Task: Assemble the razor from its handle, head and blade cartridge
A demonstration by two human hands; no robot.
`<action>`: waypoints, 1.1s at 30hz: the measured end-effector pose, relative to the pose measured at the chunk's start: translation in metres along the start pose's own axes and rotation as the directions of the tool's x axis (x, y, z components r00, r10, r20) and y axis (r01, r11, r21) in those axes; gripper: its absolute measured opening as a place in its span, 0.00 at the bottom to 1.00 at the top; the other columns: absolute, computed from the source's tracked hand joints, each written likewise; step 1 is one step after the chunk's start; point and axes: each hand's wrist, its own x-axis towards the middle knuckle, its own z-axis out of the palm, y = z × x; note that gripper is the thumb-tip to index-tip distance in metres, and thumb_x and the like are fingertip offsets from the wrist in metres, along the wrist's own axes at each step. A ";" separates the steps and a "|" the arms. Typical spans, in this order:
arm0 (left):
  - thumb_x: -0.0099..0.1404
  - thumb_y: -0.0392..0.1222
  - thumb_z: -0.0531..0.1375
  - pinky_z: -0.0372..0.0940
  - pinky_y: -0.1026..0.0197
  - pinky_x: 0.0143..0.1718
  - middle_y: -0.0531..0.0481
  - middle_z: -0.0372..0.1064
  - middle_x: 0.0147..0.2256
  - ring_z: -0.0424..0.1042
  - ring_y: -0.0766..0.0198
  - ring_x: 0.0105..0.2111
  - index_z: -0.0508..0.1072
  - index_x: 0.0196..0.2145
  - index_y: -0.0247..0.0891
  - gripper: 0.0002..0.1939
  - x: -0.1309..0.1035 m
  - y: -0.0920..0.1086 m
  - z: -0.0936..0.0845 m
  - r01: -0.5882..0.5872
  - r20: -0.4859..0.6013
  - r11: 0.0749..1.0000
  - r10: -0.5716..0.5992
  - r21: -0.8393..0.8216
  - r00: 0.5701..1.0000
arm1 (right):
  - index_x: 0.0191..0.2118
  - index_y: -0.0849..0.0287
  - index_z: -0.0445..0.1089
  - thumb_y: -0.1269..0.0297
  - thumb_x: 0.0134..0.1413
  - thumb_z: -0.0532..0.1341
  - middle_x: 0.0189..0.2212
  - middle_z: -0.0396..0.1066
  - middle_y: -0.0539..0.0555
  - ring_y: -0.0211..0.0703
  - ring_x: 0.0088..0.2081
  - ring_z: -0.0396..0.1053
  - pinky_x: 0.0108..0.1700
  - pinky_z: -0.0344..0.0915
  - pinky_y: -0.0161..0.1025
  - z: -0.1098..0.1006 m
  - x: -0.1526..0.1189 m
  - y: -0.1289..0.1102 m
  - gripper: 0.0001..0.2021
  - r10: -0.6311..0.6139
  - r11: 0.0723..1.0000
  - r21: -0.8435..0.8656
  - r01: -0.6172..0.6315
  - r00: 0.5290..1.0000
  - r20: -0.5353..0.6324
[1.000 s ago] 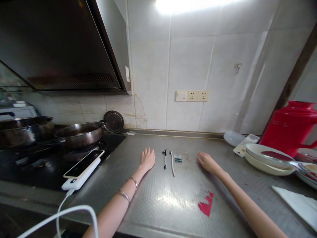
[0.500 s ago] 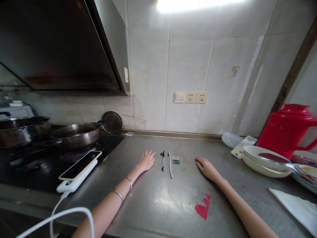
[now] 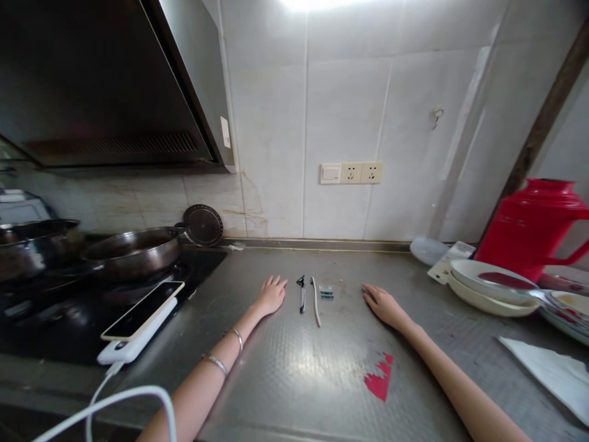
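Note:
My left hand (image 3: 271, 295) lies flat on the steel counter, fingers spread, with nothing in it. Just to its right is a slim razor-like piece (image 3: 302, 294) with a silvery handle and a dark angular head. Beside that rests a thin, slightly bent whitish rod (image 3: 315, 301) with a dark tip at its far end. A small clear piece with dark green strips (image 3: 326, 293) sits right of the rod; its kind is too small to make out. Further right, my right hand (image 3: 381, 303) also rests palm down and open, touching only the counter.
A red torn patch (image 3: 380, 379) is on the counter (image 3: 276, 380) in front. At left are a phone (image 3: 143, 310) on a white power bank with a cable, and pans (image 3: 133, 253) on the stove. Right stand stacked bowls (image 3: 492, 298), a red thermos (image 3: 529, 230) and white paper (image 3: 550, 371).
The camera view has shifted slightly, so the scene sits a little higher and further left. Both hands and the small items keep their places on the counter.

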 end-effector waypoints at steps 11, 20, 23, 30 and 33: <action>0.68 0.45 0.38 0.48 0.53 0.58 0.47 0.60 0.56 0.54 0.57 0.58 0.66 0.51 0.41 0.23 0.003 0.005 -0.008 0.030 -0.043 0.997 -0.033 -0.071 0.999 | 0.50 0.63 0.67 0.63 0.55 0.49 0.49 0.68 0.62 0.49 0.52 0.64 0.54 0.58 0.42 -0.002 -0.001 -0.003 0.20 0.034 0.999 -0.004 -0.034 0.999 -0.009; 0.63 0.48 0.49 0.60 0.54 0.45 0.37 0.69 0.43 0.67 0.51 0.46 0.72 0.38 0.34 0.17 0.020 0.055 -0.027 0.093 -0.094 0.995 -0.096 -0.036 0.991 | 0.47 0.59 0.70 0.63 0.55 0.49 0.49 0.69 0.59 0.48 0.53 0.63 0.55 0.56 0.43 -0.002 -0.001 -0.003 0.18 0.035 0.999 0.014 -0.035 0.999 -0.004; 0.62 0.49 0.51 0.63 0.56 0.39 0.37 0.72 0.40 0.71 0.52 0.41 0.73 0.38 0.35 0.17 0.026 0.069 -0.027 0.166 -0.004 0.984 -0.167 -0.071 0.986 | 0.48 0.58 0.70 0.62 0.55 0.49 0.50 0.68 0.59 0.48 0.52 0.63 0.54 0.57 0.43 -0.002 0.000 -0.002 0.19 0.043 0.999 0.001 -0.043 0.999 -0.002; 0.58 0.48 0.55 0.64 0.57 0.39 0.35 0.73 0.39 0.72 0.50 0.42 0.75 0.38 0.35 0.17 0.033 0.078 -0.017 0.234 0.034 0.970 -0.232 -0.065 0.972 | 0.52 0.60 0.66 0.63 0.55 0.49 0.50 0.68 0.60 0.50 0.52 0.64 0.53 0.58 0.43 -0.004 -0.001 -0.005 0.20 0.058 0.998 -0.014 -0.058 0.998 -0.002; 0.57 0.44 0.55 0.64 0.57 0.39 0.35 0.73 0.39 0.72 0.51 0.42 0.74 0.37 0.35 0.14 0.036 0.078 -0.011 0.246 0.051 0.964 -0.242 -0.105 0.969 | 0.51 0.58 0.66 0.63 0.54 0.50 0.50 0.68 0.60 0.50 0.52 0.64 0.53 0.58 0.43 -0.005 -0.002 -0.006 0.20 0.065 0.998 0.002 -0.065 0.998 -0.010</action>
